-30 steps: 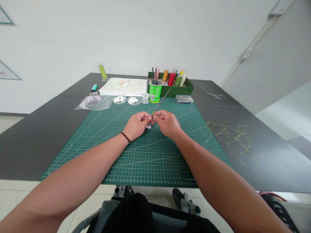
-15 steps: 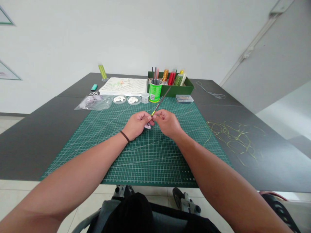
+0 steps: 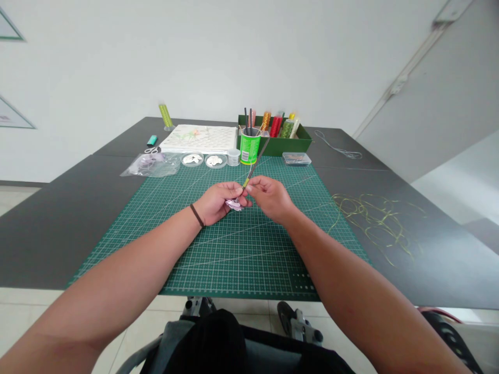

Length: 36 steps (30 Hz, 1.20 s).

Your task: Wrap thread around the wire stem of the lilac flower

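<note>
Over the cutting mat (image 3: 218, 259), my left hand (image 3: 218, 201) is closed in a pinch on a thin dark stick (image 3: 259, 160) that slants up and away to the right. Yellow-green thread (image 3: 246, 182) is wound round the stick just above my fingertips. A lilac, petal-like piece (image 3: 234, 205) shows at the stick's lower end, under the left fingers. My right hand (image 3: 273, 198) pinches at the stick from the right, thumb and forefinger close to the wrapping. Whether a thread end lies between those fingertips is too small to tell.
Loose yellow-green thread (image 3: 370, 221) lies tangled at right. Behind the hands stand a green can (image 3: 249, 148) with sticks, a green box (image 3: 275, 147) of thread spools, two dishes of white pieces (image 3: 214, 161), a plastic bag (image 3: 152, 164) and scissors (image 3: 152, 150).
My left hand has shifted slightly left and down and turned, so more of the lilac piece shows. The stick stands a little steeper. My right hand stays close to it.
</note>
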Available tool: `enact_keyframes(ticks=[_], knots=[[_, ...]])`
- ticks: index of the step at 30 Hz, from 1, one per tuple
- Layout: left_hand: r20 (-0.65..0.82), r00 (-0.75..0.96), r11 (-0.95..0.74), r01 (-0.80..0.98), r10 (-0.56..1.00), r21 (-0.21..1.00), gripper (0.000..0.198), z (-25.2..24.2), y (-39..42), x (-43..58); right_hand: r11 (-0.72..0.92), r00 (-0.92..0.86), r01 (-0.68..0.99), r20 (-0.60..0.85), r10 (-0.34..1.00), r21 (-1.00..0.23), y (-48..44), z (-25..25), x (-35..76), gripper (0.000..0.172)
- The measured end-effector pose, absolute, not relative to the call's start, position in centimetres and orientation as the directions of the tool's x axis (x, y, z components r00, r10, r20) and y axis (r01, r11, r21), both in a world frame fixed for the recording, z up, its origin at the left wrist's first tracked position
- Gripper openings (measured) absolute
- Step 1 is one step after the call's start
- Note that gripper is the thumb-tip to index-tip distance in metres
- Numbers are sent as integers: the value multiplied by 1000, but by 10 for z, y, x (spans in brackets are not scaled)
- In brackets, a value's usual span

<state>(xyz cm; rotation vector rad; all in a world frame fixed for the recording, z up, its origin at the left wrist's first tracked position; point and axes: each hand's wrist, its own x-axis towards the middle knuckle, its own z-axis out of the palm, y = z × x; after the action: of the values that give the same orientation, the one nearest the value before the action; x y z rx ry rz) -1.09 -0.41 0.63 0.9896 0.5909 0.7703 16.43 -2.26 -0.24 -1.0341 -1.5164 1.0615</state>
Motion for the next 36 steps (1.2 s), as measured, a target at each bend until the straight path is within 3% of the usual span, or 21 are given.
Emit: enact_keyframes(ticks=[9,13,19,24,31,36], knots=[[-168,704,487,-280,690,827,21,11,-5,-16,203,-287,-63,212,934,-977,-32,11,160,20],[-161,686,465,-285,710,838,20,10,-5,-14,141,-257,-79,157,954,-987,-29,9,160,21],[-11,485,142,-234,874,962,24,2,-4,-6,218,-154,13,213,965,-976,-22,4,161,12],[153,360,-228,177,920,957,17,4,-7,-5,255,-13,321,265,964,-912,-21,3,164,11],[245,312,-358,385,918,850,11,12,-14,-3,243,34,466,292,956,-851,-23,2,161,14],[269,308,-384,420,913,823,17,12,-13,-3,249,3,467,283,959,-849,-26,5,159,14]])
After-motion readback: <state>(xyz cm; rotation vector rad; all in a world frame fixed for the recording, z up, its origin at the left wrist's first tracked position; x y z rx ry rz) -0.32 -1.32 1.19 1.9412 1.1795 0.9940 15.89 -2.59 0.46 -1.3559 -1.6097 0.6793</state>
